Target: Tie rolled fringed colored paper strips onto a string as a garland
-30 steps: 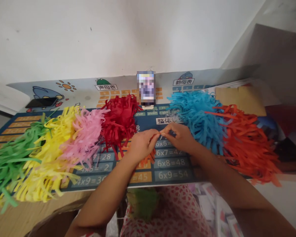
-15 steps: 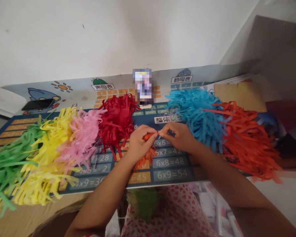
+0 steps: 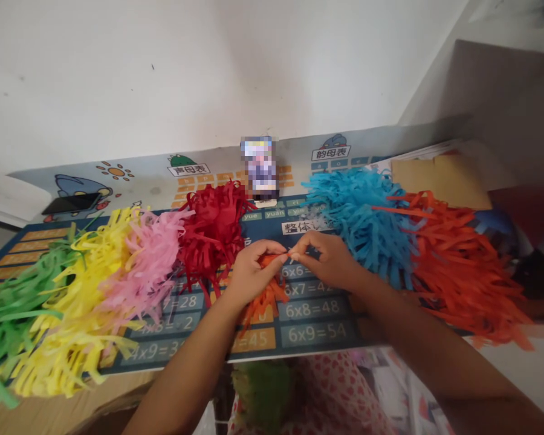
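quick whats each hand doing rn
left hand: closed, pinching a small bunch of thin orange paper strips
right hand: closed, fingertips pinching the top end of the same bunch

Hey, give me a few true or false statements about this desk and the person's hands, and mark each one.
1. The left hand pinches orange paper strips. True.
2. The right hand is holding scissors. False: it holds no scissors; its fingertips meet the orange paper strips.
3. The pink paper tuft lies between the yellow paper tuft and the red paper tuft. True.
4. The blue paper tuft lies left of the red paper tuft. False: it lies to the right, next to the orange-red paper tuft.
5. The multiplication mat in front of the hands shows 6x9=54. True.
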Demonstrator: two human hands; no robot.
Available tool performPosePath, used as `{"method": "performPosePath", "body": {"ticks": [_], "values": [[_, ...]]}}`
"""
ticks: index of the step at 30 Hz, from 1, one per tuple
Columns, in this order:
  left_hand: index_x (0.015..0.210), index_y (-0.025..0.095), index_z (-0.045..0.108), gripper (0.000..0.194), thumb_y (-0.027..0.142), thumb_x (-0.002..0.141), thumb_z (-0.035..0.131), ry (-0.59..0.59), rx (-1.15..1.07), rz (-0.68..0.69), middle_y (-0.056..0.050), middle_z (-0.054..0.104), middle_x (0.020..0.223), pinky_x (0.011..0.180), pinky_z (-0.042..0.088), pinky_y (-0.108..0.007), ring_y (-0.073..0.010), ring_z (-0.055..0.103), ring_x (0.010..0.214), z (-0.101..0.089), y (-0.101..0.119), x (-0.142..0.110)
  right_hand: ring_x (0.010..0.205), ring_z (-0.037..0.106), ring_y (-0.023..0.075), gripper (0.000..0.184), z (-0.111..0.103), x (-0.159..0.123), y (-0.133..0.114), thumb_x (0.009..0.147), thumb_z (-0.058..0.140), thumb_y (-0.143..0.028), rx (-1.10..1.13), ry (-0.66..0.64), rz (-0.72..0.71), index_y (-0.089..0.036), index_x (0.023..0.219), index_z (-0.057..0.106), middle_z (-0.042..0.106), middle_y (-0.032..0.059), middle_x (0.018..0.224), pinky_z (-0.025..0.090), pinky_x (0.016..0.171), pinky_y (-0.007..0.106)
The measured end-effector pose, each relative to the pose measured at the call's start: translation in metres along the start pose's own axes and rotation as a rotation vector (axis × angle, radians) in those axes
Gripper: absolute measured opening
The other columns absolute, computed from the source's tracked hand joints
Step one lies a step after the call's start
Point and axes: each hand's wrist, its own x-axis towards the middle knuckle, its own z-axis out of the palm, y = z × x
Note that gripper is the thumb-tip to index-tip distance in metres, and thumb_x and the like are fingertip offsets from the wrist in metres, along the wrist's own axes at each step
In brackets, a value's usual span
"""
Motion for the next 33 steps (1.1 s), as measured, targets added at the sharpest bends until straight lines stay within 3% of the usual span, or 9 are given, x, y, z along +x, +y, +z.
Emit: {"method": "performPosePath", "body": {"ticks": [20, 28, 33], "values": [[0.075, 0.02, 0.067, 0.012, 0.025, 0.085, 0.062, -0.025, 0.111, 0.132, -0.002, 0.067, 0.073, 0.066, 0.047, -0.026, -0.0145, 0.06, 0.069, 0.0036, -0.0018, -0.0006, 0.072, 0.065, 0.0155, 0.006, -0.0012, -0.0002, 0.0012, 0.083, 0.063, -0.022, -0.029, -0.058, -0.028, -0.021, 0.078, 0.061, 0.07, 0.0007, 0.077, 0.047, 0.065, 0.026], [0.075, 0.019, 0.068, 0.011, 0.028, 0.081, 0.066, 0.05, -0.018, -0.034, -0.002, 0.067, 0.074, 0.064, 0.05, -0.025, -0.0149, 0.063, 0.069, 0.0047, -0.002, -0.0021, 0.077, 0.067, 0.0161, 0.007, 0.004, 0.001, 0.002, 0.083, 0.063, -0.02, 0.062, -0.041, -0.032, -0.021, 0.088, 0.067, 0.072, 0.0011, 0.085, 0.051, 0.073, 0.027], [0.076, 0.018, 0.068, 0.012, 0.029, 0.08, 0.066, 0.035, -0.134, -0.114, -0.003, 0.068, 0.076, 0.061, 0.051, -0.024, -0.0146, 0.063, 0.068, 0.0055, 0.0002, -0.0029, 0.076, 0.068, 0.0162, 0.008, 0.0046, 0.0021, 0.0011, 0.084, 0.064, -0.025, 0.088, -0.014, -0.011, -0.022, 0.086, 0.07, 0.074, -0.0001, 0.082, 0.052, 0.072, 0.027]]}}
